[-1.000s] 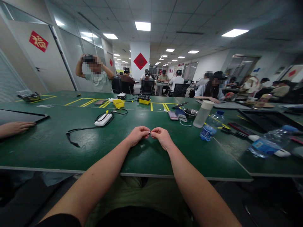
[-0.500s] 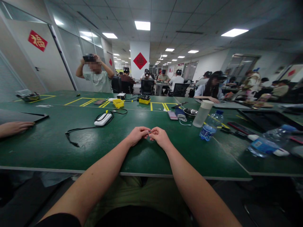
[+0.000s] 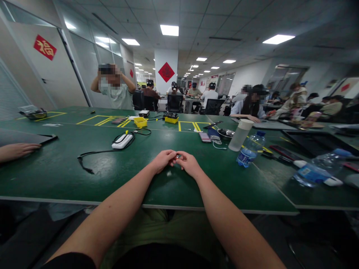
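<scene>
My left hand (image 3: 163, 161) and my right hand (image 3: 190, 163) meet just above the green table (image 3: 126, 179), fingertips close together. Between them is a small shiny object (image 3: 177, 157), too small for me to tell its kind. Fingers of both hands are closed in a pinch around it, hiding most of it. A faint pale spot (image 3: 168, 173) shows on the tabletop below my left hand; whether it is a reflection or a thing, I cannot tell.
A white power bank (image 3: 122, 141) with a black cable lies ahead left. To the right stand a frosted bottle (image 3: 240, 135) and a water bottle (image 3: 250, 149); another water bottle (image 3: 319, 168) lies tilted. A neighbour's hand (image 3: 21, 151) rests at the left. Yellow boxes (image 3: 140, 122) sit farther back.
The fingers of my right hand have shifted, its index finger now curving over toward the left fingertips. The pale spot below my left hand is new. Both forearms stay in place.
</scene>
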Available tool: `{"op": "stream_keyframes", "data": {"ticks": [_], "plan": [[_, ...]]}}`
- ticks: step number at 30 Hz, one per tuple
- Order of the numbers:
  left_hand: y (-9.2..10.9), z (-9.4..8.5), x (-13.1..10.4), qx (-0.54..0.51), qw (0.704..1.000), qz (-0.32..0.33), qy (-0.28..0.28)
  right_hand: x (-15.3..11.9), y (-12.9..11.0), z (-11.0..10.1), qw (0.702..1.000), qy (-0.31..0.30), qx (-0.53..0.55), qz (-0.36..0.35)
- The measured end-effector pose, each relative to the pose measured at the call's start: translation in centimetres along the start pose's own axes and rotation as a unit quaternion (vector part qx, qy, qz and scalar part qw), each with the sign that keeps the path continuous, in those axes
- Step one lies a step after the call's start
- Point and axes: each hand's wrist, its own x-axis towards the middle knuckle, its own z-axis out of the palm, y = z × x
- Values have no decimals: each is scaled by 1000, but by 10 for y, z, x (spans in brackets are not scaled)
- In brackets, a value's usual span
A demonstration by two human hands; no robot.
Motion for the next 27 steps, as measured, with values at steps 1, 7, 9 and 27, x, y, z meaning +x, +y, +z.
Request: {"op": "stream_keyframes", "data": {"ticks": [1, 7, 9, 27], "plan": [[0, 0, 0, 2, 1000, -1, -7, 1, 1, 0, 1000, 6, -10, 1], [-2, -1, 2, -19, 999, -36, -10, 2, 8, 1, 999, 3, -33, 33], [-3, -3, 4, -85, 994, -60, 8, 2, 10, 2, 999, 7, -30, 42], [-7, -6, 5, 557, 818, 15, 143, 3, 11, 3, 998, -7, -21, 63]]}}
